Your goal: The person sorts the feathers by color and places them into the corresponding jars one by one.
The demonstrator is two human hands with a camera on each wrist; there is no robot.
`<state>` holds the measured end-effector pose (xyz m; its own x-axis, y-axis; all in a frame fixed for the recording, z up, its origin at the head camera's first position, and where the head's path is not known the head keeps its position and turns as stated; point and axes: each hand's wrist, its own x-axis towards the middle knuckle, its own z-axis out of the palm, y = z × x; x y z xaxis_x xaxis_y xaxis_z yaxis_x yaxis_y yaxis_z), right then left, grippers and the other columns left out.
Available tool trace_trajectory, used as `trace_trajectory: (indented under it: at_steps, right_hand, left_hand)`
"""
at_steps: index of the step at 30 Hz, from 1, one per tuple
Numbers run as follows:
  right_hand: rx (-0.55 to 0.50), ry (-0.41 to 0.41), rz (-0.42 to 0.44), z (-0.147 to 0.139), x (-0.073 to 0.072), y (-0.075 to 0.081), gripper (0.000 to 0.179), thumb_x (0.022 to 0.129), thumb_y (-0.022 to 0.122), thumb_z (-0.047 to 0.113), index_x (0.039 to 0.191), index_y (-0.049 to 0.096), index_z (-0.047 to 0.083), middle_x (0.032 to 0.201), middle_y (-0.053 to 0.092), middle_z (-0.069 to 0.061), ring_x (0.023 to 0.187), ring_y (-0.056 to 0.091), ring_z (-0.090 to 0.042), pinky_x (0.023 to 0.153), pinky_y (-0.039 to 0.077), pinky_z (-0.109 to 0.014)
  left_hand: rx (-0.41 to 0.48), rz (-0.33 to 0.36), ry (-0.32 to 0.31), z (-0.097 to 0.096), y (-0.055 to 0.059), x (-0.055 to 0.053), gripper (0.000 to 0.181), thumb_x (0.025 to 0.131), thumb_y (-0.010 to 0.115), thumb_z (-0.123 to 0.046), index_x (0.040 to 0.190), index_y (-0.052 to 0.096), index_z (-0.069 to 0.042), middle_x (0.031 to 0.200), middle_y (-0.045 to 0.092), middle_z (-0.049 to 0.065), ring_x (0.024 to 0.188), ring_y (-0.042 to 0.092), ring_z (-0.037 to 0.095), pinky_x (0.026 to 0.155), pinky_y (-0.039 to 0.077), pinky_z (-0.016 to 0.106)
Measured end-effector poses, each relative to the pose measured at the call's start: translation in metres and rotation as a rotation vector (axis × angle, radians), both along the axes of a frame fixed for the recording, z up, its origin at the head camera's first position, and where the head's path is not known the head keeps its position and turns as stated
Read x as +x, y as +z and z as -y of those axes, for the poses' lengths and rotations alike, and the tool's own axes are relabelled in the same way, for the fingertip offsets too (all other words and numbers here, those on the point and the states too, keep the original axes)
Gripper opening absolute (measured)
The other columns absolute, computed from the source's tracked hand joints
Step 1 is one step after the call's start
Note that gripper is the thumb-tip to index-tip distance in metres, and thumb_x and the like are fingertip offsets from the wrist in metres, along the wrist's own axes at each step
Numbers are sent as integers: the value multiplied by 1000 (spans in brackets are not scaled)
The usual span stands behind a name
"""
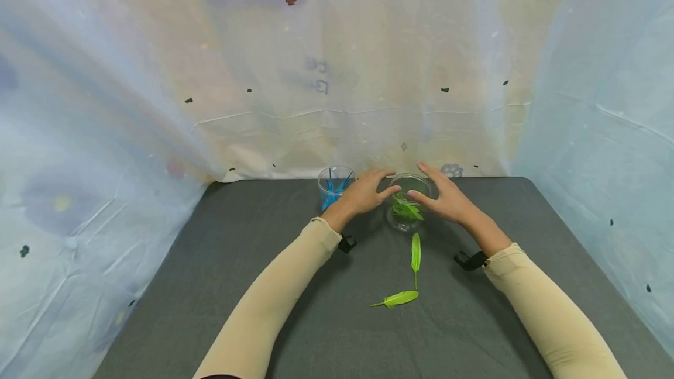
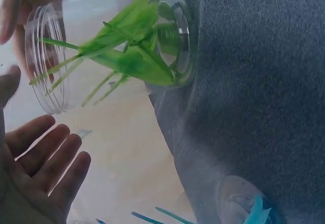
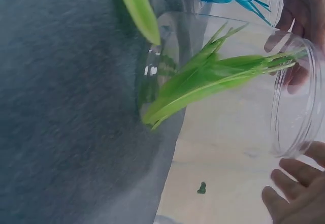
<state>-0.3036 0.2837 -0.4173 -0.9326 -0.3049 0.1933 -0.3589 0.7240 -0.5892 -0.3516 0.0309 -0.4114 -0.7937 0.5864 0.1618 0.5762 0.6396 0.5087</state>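
A clear jar (image 1: 404, 226) stands upright toward the back of the dark table, with several green feathers (image 1: 406, 209) inside, their quills toward the rim. My left hand (image 1: 364, 192) is at the left of the jar's mouth, fingers relaxed and slightly bent. On the other side is my right hand (image 1: 446, 199), thumb and fingers spread. In the left wrist view the left hand (image 2: 45, 158) shows a gap to the jar rim (image 2: 46, 61). The right hand (image 3: 299, 186) lies close beside the rim in the right wrist view; whether it touches cannot be told.
Two loose green feathers, one upright in view (image 1: 416, 252) and one sideways (image 1: 401, 298), lie on the dark grey table (image 1: 337, 332) in front of the jar. Left of it, partly behind the left hand, stands a clear jar (image 1: 322, 183) with blue feathers (image 1: 330, 199). A patterned curtain (image 1: 358, 57) hangs behind.
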Motion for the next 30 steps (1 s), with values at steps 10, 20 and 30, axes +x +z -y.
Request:
trace_trajectory:
  at_steps: [10,20,30]
  right_hand:
    - [-80,42,-358,-19,20,-8,55,97,82,12,147,60,4,149,56,-20,138,51,-43,108,44,-68]
    - [-66,157,-449,-29,55,-9,39,87,86,-6,120,71,6,115,67,-6,94,56,-12,80,50,-36]
    - [-12,429,-162,-32,80,-19,28,94,83,4,116,71,17,105,69,1,85,59,-6,71,55,-36]
  left_hand:
    - [-92,29,-56,-8,2,-5,89,105,56,-68,172,27,-17,176,30,6,161,30,28,128,33,51]
    - [-224,-47,-58,-15,-5,-8,100,102,51,-76,175,14,-20,180,17,2,165,21,24,131,26,48]
    - [-266,-71,-91,-25,-3,-10,106,98,52,-81,175,9,-21,181,11,1,166,16,23,133,23,46]
